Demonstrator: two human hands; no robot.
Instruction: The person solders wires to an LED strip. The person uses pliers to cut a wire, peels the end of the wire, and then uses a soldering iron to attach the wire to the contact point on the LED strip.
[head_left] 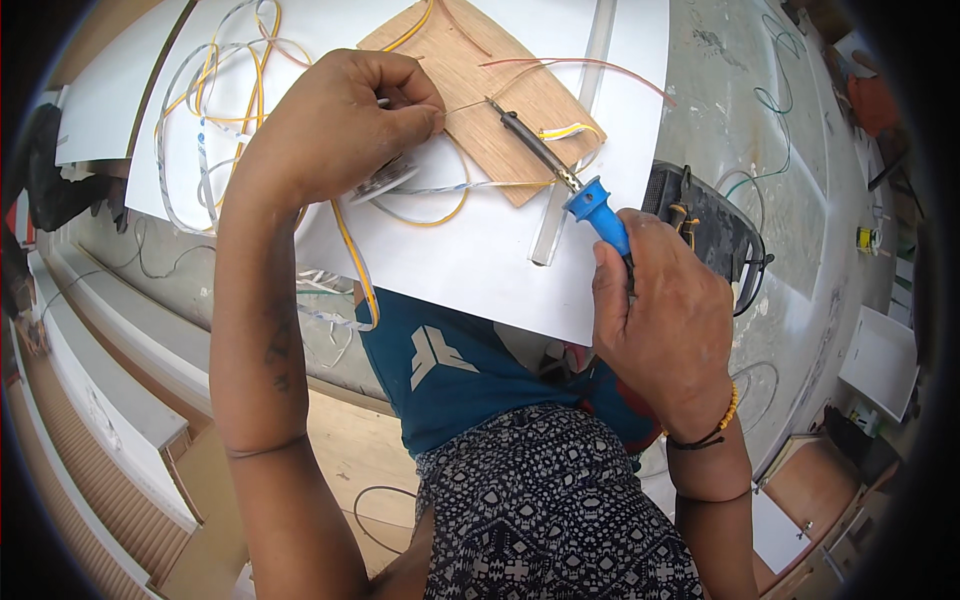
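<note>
My left hand (340,120) is closed with thumb and finger pinched on a thin solder wire (465,107). The wire stretches right to the dark tip of a soldering iron (597,205). My right hand (670,300) grips the iron by its blue handle, its tip pointing up and left over a wooden board (490,155). Beneath my left hand, partly hidden by it, is a small spool (390,178). A pale reddish wire (620,67) runs from near the iron's tip past the board's right edge. Whether tip and wires touch, I cannot tell.
Yellow, white and grey cables (205,100) loop over the white tabletop (450,285) on the left. A translucent strip (545,235) passes under the board. Right of the table stands a black case (725,230). Green wire (775,105) lies on the concrete floor.
</note>
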